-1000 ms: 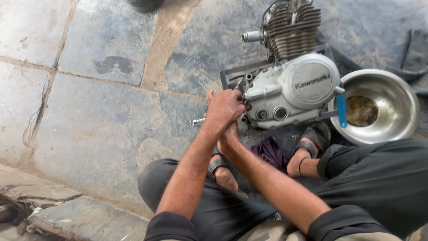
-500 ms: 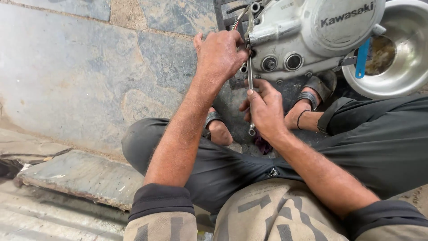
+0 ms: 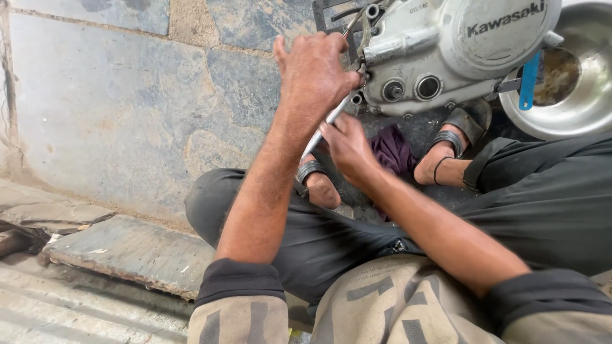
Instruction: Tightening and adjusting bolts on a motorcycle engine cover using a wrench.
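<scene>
Gripping metal wrench (image 3: 322, 130), left hand (image 3: 315, 73) clenched at head, right hand (image 3: 347, 148) fingers grasping handle

Both hands, left (image 3: 315, 73) and right (image 3: 347, 146), grasp wrench (image 3: 325, 127) at engine (image 3: 446, 51).

Raised lettering cast into round silver engine side cover (image 3: 503, 28), top right; smaller stamped mark just left. No packages, signs, screens.

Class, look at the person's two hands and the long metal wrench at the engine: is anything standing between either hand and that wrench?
Nothing visible does. The left hand is closed over the upper end of the wrench against the engine case, and the right hand grips the shaft lower down. The purple rag lies behind, on the ground, out of the way.
</scene>
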